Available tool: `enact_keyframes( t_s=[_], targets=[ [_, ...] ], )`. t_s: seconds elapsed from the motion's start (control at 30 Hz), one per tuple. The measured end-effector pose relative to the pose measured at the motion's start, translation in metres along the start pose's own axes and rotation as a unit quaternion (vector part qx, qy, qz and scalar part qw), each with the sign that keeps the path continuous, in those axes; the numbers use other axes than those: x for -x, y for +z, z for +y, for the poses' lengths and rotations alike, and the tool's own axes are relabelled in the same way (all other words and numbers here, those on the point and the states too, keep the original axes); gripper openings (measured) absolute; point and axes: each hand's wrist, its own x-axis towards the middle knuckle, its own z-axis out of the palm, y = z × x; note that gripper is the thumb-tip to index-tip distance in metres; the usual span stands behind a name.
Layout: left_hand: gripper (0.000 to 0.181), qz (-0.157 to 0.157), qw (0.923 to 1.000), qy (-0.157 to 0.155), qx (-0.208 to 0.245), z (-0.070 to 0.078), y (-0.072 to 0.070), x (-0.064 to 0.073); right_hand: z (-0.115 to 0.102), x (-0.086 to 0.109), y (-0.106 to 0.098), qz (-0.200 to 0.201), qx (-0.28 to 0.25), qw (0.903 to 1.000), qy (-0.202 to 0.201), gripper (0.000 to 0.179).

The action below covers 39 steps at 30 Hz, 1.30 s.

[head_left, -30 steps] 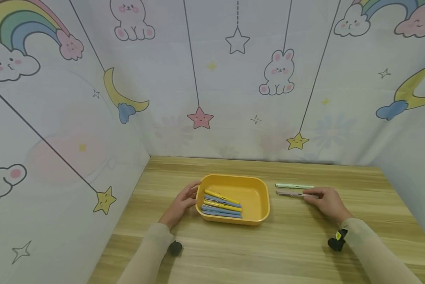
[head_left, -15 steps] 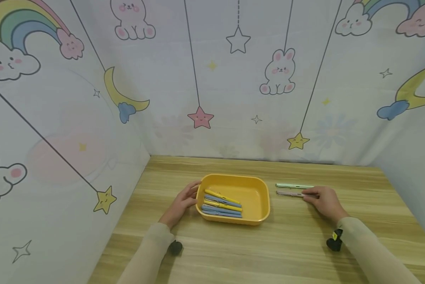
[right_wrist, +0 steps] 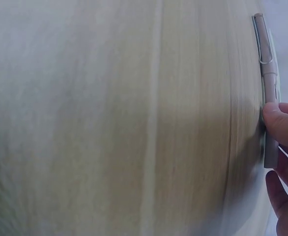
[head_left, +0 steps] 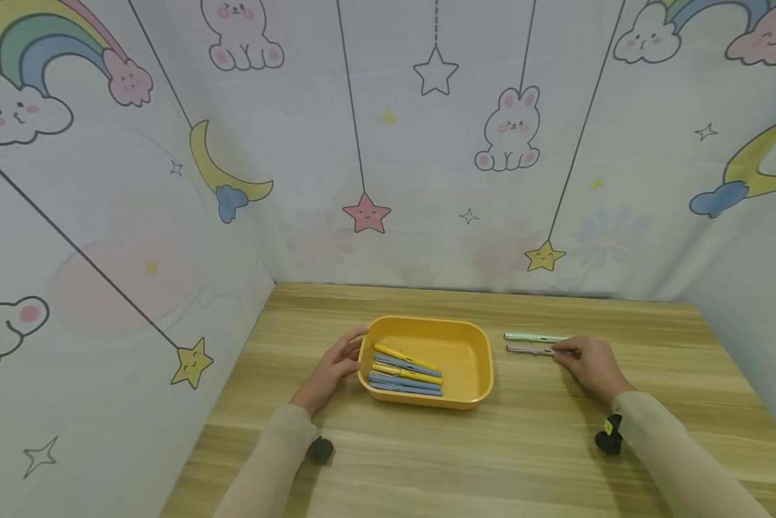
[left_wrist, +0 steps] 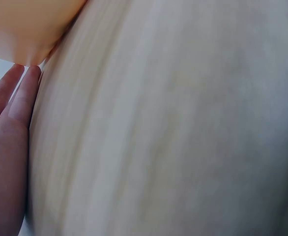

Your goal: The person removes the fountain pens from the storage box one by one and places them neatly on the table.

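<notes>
In the head view a yellow-orange tray [head_left: 468, 399] stands on the wooden table, with several yellow pens [head_left: 409, 357] and blue pens [head_left: 407, 388] lying in its left half. My left hand [head_left: 328, 370] rests against the tray's left end; the left wrist view shows its straight fingers [left_wrist: 26, 96] touching the tray's side [left_wrist: 26, 29]. To the right of the tray, my right hand [head_left: 593, 367] pinches a pinkish-grey pen [head_left: 529, 350] near one end between thumb and fingers. In the right wrist view this pen [right_wrist: 267, 54] shows its clip. A light green pen [head_left: 533, 337] lies just behind it, nearly parallel.
The wooden table [head_left: 440, 460] reaches back to a white curtain [head_left: 420, 158] printed with stars, rabbits and clouds. Similar cloth [head_left: 103, 302] walls off the left side. A black device [head_left: 610, 435] is strapped at the right wrist, another [head_left: 320, 450] at the left.
My right hand has shifted slightly left and away from me, and its fingers now hide the pinkish-grey pen's right end. The left hand and the tray have stayed in place.
</notes>
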Motion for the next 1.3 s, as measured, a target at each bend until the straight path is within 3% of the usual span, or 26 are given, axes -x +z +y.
enact_keyframes(
  t_s=[0.93, 1.3],
  targets=[
    [0.061, -0.002, 1.0, -0.002, -0.006, -0.001, 0.0, -0.001, -0.003, -0.002, -0.003, 0.005, 0.001, 1.0, -0.004, 0.017],
    [0.061, 0.0, 1.0, -0.004, -0.008, -0.001, 0.0, 0.0, -0.027, 0.0, -0.018, -0.02, -0.061, 0.9956, 0.068, 0.043]
  ],
)
